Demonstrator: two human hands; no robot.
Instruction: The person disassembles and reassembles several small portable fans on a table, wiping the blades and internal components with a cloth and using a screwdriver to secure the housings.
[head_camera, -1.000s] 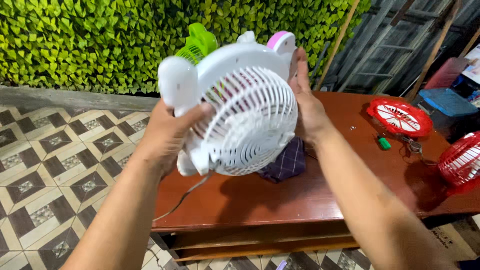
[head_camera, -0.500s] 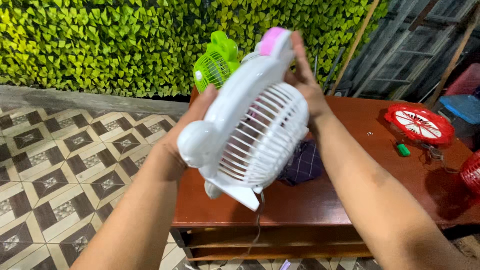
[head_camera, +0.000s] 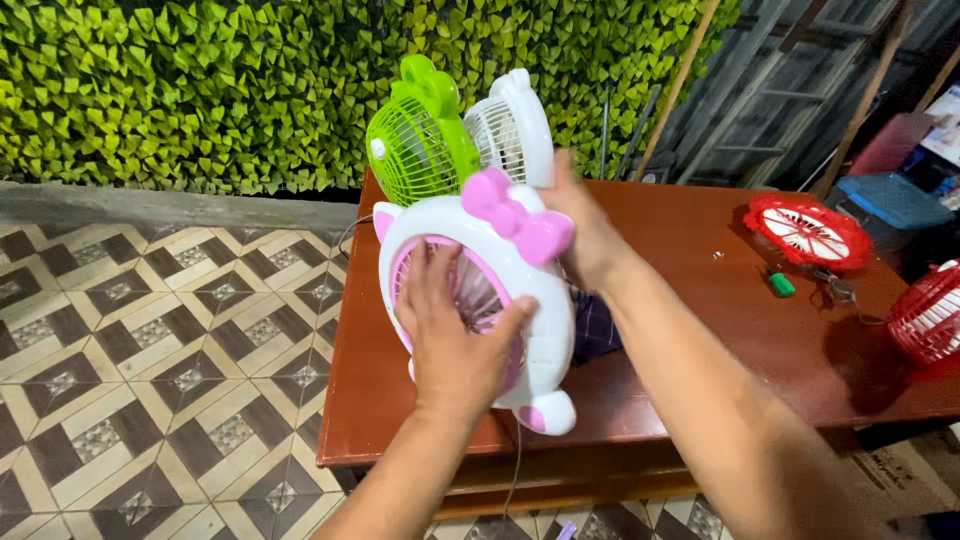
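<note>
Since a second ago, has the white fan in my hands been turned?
Yes. The white and pink fan has been turned round: its white grille faced the camera before, and now its pink-bowed side does, lower against the brown table, left hand over its grille.
</note>
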